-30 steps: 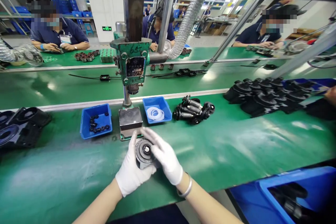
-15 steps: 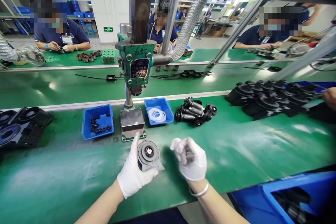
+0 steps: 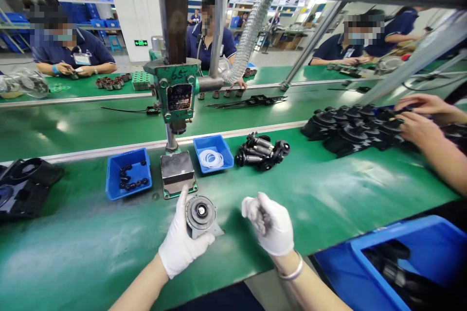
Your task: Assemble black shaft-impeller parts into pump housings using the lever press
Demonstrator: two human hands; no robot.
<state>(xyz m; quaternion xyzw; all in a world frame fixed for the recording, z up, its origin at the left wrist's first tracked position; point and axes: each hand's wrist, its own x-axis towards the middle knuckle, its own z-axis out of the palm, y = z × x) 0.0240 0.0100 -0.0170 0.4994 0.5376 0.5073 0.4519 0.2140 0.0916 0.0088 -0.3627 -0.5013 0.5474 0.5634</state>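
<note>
My left hand [image 3: 186, 240], in a white glove, grips a grey round housing [image 3: 201, 213] with stepped rings, a dark hub with a bright centre and a flat bracket at its lower right. Thumb and fingers wrap its left and lower sides, just in front of the press base [image 3: 177, 167]. To the right, apart from the housing, my gloved right hand [image 3: 270, 223] hovers over the green bench with fingers curled in and smudged dark. Whatever those fingers hold, if anything, is hidden.
A green hand press [image 3: 177, 92] rises behind the housing. Blue bins hold small black parts [image 3: 133, 184] and white rings [image 3: 211, 159]. Black-and-silver shafts [image 3: 262, 150] lie in a pile. A co-worker's hands [image 3: 423, 119] touch black housings [image 3: 346, 129]. A large blue crate [image 3: 368, 272] stands lower right.
The view has shifted a little to the right. My right hand has moved slightly away from the housing. A co-worker's hands have reached in over the black housings at right.
</note>
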